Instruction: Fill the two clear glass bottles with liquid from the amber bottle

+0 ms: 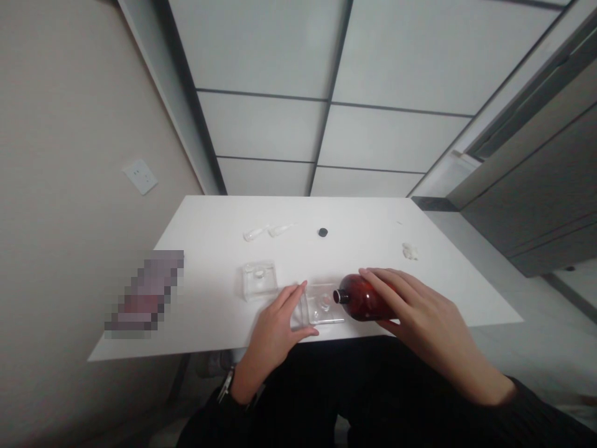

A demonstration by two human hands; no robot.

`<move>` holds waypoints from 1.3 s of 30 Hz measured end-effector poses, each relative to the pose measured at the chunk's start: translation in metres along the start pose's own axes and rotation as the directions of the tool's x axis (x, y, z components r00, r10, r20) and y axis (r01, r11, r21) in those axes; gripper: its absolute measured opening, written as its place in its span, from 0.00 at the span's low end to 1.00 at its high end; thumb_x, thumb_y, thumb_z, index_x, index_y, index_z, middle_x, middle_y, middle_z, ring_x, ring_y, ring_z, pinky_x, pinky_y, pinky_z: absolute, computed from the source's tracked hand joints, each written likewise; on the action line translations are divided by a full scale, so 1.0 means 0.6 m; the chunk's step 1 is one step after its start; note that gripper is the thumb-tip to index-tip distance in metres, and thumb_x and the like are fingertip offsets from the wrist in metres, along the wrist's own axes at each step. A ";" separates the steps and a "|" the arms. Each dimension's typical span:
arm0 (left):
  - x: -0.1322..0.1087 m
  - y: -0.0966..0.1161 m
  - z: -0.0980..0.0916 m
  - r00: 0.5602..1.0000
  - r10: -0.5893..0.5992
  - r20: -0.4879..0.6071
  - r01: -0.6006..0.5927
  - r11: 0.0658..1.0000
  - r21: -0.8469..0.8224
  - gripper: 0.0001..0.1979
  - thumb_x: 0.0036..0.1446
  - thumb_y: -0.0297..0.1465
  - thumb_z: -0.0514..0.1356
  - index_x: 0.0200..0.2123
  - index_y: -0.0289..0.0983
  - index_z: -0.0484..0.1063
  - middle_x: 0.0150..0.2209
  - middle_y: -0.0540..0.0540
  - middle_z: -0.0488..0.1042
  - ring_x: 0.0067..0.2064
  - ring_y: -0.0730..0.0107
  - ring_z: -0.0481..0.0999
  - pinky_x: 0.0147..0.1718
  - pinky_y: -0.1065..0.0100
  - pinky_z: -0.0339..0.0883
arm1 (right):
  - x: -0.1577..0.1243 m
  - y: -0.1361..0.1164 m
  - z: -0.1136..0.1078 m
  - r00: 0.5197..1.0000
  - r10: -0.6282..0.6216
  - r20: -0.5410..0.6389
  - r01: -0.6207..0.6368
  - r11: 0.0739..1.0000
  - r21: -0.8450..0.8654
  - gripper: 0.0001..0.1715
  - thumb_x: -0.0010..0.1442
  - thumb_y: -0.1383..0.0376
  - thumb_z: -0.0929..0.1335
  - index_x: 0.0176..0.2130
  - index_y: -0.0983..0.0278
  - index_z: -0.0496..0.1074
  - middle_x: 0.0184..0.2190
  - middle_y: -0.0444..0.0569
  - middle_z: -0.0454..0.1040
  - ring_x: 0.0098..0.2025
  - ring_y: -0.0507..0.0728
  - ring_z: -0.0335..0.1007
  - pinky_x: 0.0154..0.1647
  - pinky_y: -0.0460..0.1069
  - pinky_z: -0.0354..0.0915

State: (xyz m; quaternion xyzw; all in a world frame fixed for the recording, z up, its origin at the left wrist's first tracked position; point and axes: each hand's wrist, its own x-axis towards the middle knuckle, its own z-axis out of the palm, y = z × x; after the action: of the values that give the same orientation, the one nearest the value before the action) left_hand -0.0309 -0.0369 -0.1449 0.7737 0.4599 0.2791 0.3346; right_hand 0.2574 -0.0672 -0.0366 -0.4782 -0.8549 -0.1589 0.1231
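My right hand (420, 311) is wrapped round a reddish-brown bottle (366, 297), which is tipped on its side with its open black neck pointing left. Under and beside the neck, near the front edge, lies a clear square container (325, 305) with a round feature in its middle. My left hand (280, 323) holds the left side of this container between thumb and fingers. A second clear square container (260, 280) stands just beyond my left hand, untouched. Whether liquid leaves the bottle cannot be made out.
On the white table (364, 218) are a small black cap (323, 232), two clear slender pieces (256, 233), and a crumpled whitish piece (410, 251) at the right. A pixelated flat item (149, 292) lies at the left edge.
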 end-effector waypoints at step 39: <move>0.002 0.019 -0.004 1.000 -0.024 0.015 0.024 0.999 0.047 0.47 0.55 0.33 0.77 0.74 0.42 0.61 0.70 0.37 0.70 0.70 0.49 0.73 0.68 0.51 0.69 | 0.023 -0.007 -0.026 0.996 -0.094 -0.002 0.093 0.987 -0.134 0.37 0.62 0.77 0.70 0.67 0.67 0.65 0.56 0.57 0.80 0.52 0.66 0.78 0.46 0.56 0.77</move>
State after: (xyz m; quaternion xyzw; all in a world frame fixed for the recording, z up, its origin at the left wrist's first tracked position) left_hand -0.0261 -0.0390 -0.1342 0.7779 0.4730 0.2582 0.3233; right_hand 0.2477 -0.0647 -0.0179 -0.4443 -0.8632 -0.2234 0.0868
